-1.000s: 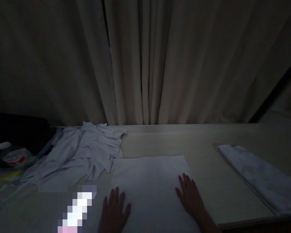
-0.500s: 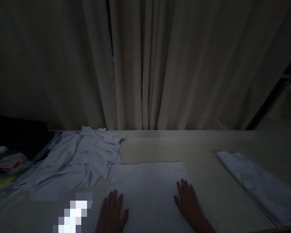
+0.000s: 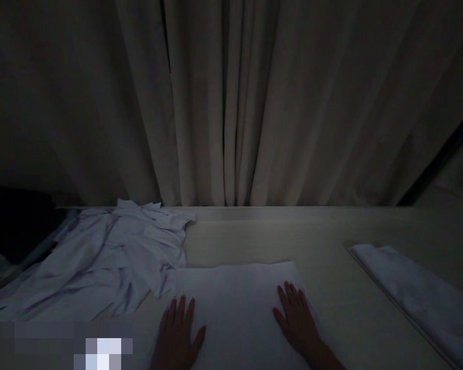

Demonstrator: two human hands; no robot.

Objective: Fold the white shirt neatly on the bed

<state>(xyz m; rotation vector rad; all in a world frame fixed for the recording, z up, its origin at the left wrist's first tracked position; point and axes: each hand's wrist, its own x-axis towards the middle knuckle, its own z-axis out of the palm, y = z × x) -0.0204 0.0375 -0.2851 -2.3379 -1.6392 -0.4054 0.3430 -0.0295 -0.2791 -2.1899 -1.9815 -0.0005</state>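
The scene is dim. A flat white cloth (image 3: 235, 298) lies spread on the pale table (image 3: 332, 231) in front of me. My left hand (image 3: 177, 336) rests palm down on its left part, fingers apart. On the cloth's right part lies my right hand (image 3: 297, 321), also flat with fingers spread. Neither hand holds anything.
A crumpled heap of white cloths (image 3: 104, 257) lies at the left, touching the flat cloth's corner. A folded white cloth (image 3: 416, 298) sits at the right. Pale curtains (image 3: 231, 103) hang behind the table. A dark object (image 3: 11, 221) stands at far left.
The view has shifted a little to the left and down. Both hands stay flat on the cloth in nearly the same places.
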